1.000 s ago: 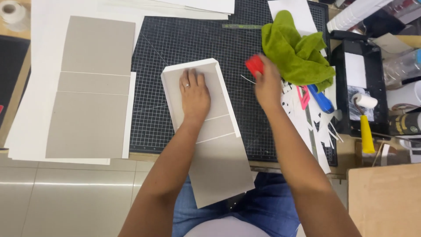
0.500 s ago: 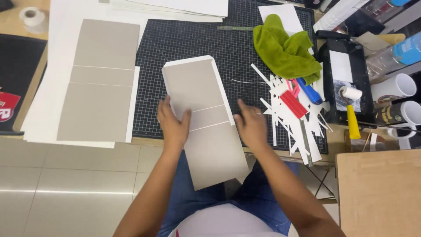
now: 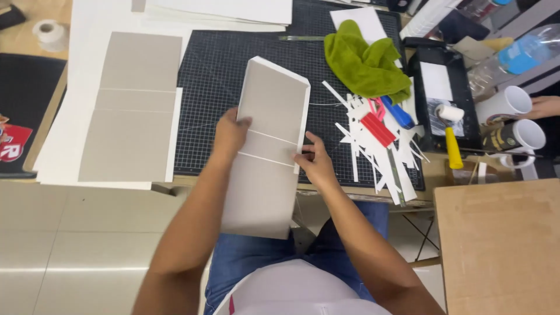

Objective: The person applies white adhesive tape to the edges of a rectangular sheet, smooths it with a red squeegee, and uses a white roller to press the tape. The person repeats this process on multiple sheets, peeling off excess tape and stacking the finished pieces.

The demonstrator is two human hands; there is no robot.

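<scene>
Since half a second before, both hands had shifted from pressing flat on the grey board cover (image 3: 265,146) to gripping its edges, and the piece had tilted slightly clockwise, its near end overhanging the table edge above the person's lap. At far left, a second grey board set (image 3: 131,108) lay flat on white sheets (image 3: 70,116), well apart from the work. The left hand (image 3: 229,135) was part-closed on the cover's left edge, thumb on top. The right hand (image 3: 315,163) pinched the right edge near the hinge strip, fingers curled. Judged risks: the unsupported near end could sag and crease at the hinge gaps; uneven grip could skew the white wrap paper along the edges. To the right, paper offcuts (image 3: 373,146), a red cutter (image 3: 378,129) and a green cloth (image 3: 364,64) lay near; the cover could catch scraps if slid that way.
</scene>
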